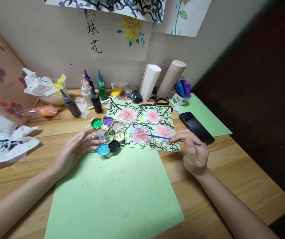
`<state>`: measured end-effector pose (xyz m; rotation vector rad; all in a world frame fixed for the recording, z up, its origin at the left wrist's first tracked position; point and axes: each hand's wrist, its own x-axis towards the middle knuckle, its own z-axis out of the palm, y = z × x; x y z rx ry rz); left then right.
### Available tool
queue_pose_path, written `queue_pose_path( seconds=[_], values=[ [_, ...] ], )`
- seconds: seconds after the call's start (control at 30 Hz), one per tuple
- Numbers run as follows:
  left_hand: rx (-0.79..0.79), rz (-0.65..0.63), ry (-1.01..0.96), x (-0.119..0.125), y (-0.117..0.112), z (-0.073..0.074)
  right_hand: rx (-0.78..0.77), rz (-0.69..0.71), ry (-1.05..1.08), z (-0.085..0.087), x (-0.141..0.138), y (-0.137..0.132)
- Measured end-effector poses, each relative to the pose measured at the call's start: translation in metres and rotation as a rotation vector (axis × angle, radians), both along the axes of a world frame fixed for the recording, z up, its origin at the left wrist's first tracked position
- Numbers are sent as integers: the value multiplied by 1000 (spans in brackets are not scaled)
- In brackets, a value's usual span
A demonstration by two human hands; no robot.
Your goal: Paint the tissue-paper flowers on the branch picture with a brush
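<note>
My right hand [195, 152] pinches a thin blue paintbrush [161, 136]. The brush's tip reaches the lower left paper flower, a pink one [140, 135] with some blue on its left petals. This flower and several others like it sit on a light green sheet painted with black branches [129, 144]. Just left of that picture, my left hand [84, 142] holds the edge of a clear paint palette [109, 136], fingers partly seen through it. Its round wells hold green, purple, pale pink, cream, black and light blue paint.
A larger green sheet [114, 192] lies in front. Several paint bottles [97, 102] stand behind the palette. Scissors [162, 102], white bottle [150, 82] and pinkish bottle [171, 79] are at the back. A black phone [196, 127] lies right; stained tissue [10, 146] lies left.
</note>
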<state>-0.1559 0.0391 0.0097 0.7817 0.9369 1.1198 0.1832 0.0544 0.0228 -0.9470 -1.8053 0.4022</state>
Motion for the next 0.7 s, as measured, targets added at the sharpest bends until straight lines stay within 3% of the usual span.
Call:
queue_pose_path(
  seconds=[0.7],
  values=[
    [3, -6, -10, -2, 0, -3, -45, 81, -57, -2, 0, 1]
  ],
)
